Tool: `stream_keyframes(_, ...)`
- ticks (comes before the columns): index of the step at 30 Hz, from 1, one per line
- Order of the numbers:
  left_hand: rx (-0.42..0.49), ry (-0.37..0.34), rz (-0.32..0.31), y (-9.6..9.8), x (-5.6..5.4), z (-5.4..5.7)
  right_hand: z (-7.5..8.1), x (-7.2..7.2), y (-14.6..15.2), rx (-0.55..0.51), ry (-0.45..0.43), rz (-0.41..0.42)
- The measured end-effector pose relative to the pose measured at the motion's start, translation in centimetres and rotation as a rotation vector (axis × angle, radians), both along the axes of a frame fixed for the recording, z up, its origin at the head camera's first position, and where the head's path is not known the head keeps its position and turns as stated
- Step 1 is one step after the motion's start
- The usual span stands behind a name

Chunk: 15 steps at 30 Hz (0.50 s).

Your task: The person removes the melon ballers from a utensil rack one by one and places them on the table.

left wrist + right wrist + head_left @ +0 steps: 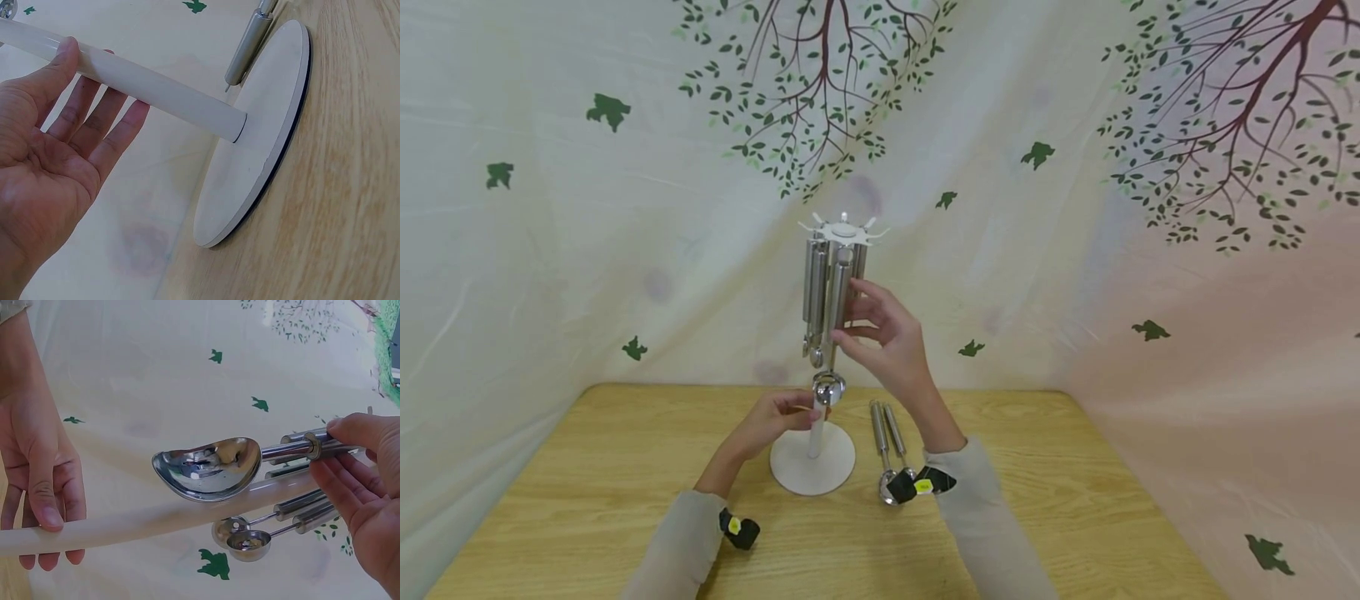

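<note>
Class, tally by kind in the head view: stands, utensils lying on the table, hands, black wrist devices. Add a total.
Stands: 1
Utensils lying on the table: 2
Hands: 2
Black wrist devices: 2
Total: 7

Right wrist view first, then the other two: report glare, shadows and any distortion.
Right wrist: mirror-like reflections and bright glints in the scoop, while the white pole looks slightly bowed, probably lens distortion; left wrist: a pale sheen on the upper part of the white pole; head: soft light, with a faint, soft-edged shadow on the table beside the right sleeve.
</note>
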<state>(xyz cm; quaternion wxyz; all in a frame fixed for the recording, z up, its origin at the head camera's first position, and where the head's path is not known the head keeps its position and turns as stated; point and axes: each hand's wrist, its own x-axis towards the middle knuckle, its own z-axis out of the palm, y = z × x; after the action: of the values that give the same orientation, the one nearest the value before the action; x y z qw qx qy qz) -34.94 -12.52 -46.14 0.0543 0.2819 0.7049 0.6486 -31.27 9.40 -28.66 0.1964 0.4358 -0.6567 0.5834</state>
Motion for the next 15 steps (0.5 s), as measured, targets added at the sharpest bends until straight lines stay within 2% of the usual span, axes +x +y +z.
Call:
stream_keyframes(8, 0.007, 0.014, -0.015, -0.04, 0.00, 0.16, -0.03, 0.07, -0.31, -0.011, 0.011, -0.016)
stream_keyframes(15, -0.002, 0.015, -0.004, -0.09, -0.04, 0.10, 0.13, 0.13, -0.15, -0.005, -0.006, -0.014)
